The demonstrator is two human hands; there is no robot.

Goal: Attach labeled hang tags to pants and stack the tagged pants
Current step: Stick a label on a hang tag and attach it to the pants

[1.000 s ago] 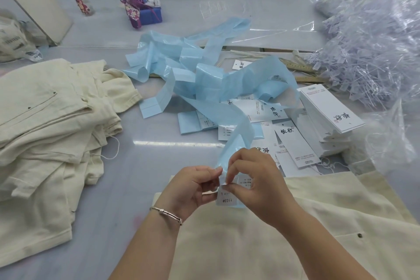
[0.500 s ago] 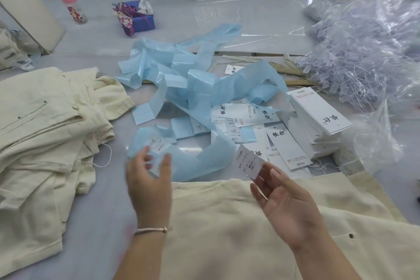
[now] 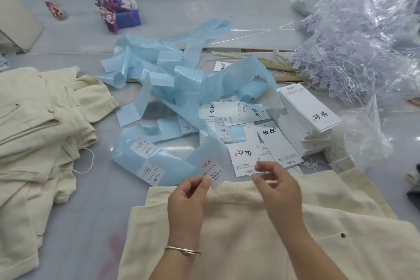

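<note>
A: Where's the sticker label point(image 3: 212, 171)?
B: Printed 1103# L, pinched at its lower corner by the left hand point(image 3: 186, 200), its top still on the blue backing strip point(image 3: 181, 98) trailing away beyond the hands.
A: And the right hand point(image 3: 278, 185)?
B: Apart from the left, fingertips pinching something small — I cannot tell what.
A: Pants?
B: 1 cream pair point(image 3: 250, 234) under both hands; a stack point(image 3: 34, 132) far left — hang tags point(image 3: 311, 113) beyond the right hand.
</note>
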